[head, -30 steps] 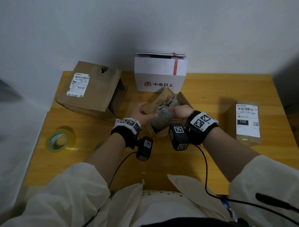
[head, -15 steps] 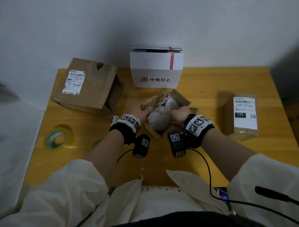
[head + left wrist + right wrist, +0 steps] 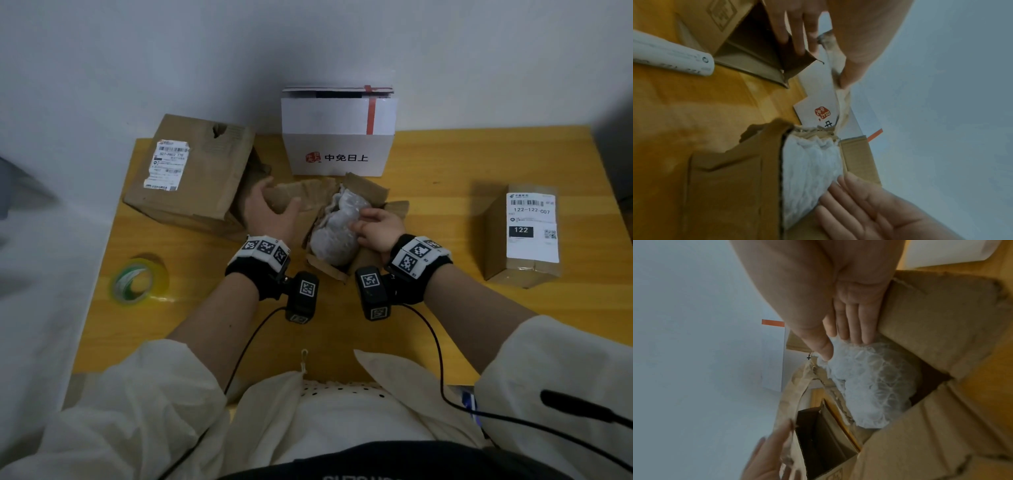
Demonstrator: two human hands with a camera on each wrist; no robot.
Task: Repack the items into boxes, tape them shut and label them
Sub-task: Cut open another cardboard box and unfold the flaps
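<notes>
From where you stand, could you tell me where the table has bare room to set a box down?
Bare wood lies between the small open box and the labelled parcel, and along the near edge between the tape roll and the arms. The back middle is crowded: large brown box, white box, both hands.

Bare table (image 3: 445, 161) is left between the white box (image 3: 337, 150) and the labelled parcel (image 3: 522, 236) — the left side is crowded by the brown box (image 3: 202, 178).

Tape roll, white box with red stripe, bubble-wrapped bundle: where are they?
tape roll (image 3: 138, 281), head view, on its ring.
white box (image 3: 337, 118), head view, on its front flap.
bubble-wrapped bundle (image 3: 334, 236), head view, on its middle.
</notes>
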